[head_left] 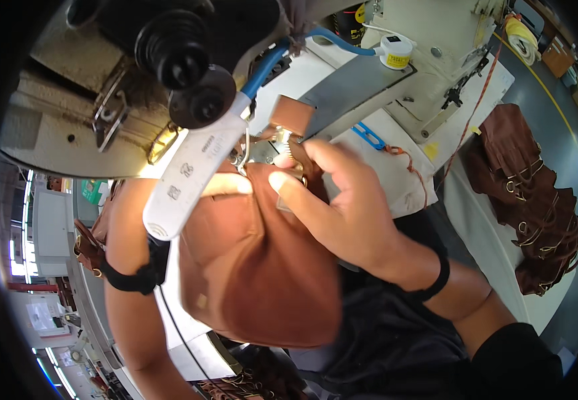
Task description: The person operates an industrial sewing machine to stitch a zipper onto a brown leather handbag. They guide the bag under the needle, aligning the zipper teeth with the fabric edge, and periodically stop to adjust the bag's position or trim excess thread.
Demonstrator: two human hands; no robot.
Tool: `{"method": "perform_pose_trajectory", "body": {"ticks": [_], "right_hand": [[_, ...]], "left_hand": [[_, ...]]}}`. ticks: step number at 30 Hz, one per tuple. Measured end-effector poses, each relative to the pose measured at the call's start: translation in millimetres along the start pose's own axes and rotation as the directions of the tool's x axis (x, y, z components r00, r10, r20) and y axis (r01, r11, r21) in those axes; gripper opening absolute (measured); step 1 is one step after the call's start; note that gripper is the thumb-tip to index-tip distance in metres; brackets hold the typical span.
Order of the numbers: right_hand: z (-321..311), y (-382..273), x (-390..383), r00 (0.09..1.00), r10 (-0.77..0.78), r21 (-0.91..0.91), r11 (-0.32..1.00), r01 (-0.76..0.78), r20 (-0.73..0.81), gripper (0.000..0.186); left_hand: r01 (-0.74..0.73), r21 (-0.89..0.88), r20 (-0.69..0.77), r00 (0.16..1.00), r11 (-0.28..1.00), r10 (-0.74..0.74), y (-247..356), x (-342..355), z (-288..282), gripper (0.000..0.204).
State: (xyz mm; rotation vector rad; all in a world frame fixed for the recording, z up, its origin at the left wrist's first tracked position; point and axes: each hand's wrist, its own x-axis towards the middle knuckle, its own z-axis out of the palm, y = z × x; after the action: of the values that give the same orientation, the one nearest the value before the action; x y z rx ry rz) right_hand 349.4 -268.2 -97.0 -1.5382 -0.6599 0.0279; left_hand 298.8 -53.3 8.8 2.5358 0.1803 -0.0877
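Note:
A brown leather bag (pixel 282 287) hangs below the head of a sewing machine (pixel 69 133), its upper edge at the stitching area. My right hand (pixel 352 210) pinches that upper edge, thumb and fingers closed beside some gold-coloured metal hardware (pixel 285 140). A small brown leather tab (pixel 292 115) sticks up just beyond the fingers. On the bag's left side lies the thumb of my left hand (pixel 228 185), pressed on the leather; its other fingers are hidden. A white lamp (pixel 192 177) on a blue gooseneck covers part of that hand and the needle area.
Several brown bags (pixel 529 200) with metal rings lie in a row on a white surface at the right. A blue plastic tool (pixel 369 135) with an orange cord rests on the machine table. More brown pieces (pixel 249 380) are at the bottom.

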Motion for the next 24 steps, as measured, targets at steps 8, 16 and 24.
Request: {"method": "perform_pose_trajectory", "body": {"ticks": [8, 16, 24], "right_hand": [[12.8, 22.2, -16.9, 0.937, 0.168, 0.532, 0.786, -0.315, 0.306, 0.027], [4.5, 45.5, -13.6, 0.924, -0.111, 0.169, 0.984, 0.051, 0.367, 0.016], [-1.6, 50.6, -18.0, 0.91, 0.092, 0.38, 0.888, -0.259, 0.405, 0.028]], "left_hand": [[-0.299, 0.52, 0.1, 0.952, 0.8, 0.291, 61.1, -106.7, 14.6, 0.079], [0.167, 0.849, -0.318, 0.92, 0.502, 0.23, -6.7, -126.4, 105.4, 0.081], [0.084, 0.695, -0.391, 0.877, 0.714, 0.278, 5.9, -90.4, 124.5, 0.087]]}}
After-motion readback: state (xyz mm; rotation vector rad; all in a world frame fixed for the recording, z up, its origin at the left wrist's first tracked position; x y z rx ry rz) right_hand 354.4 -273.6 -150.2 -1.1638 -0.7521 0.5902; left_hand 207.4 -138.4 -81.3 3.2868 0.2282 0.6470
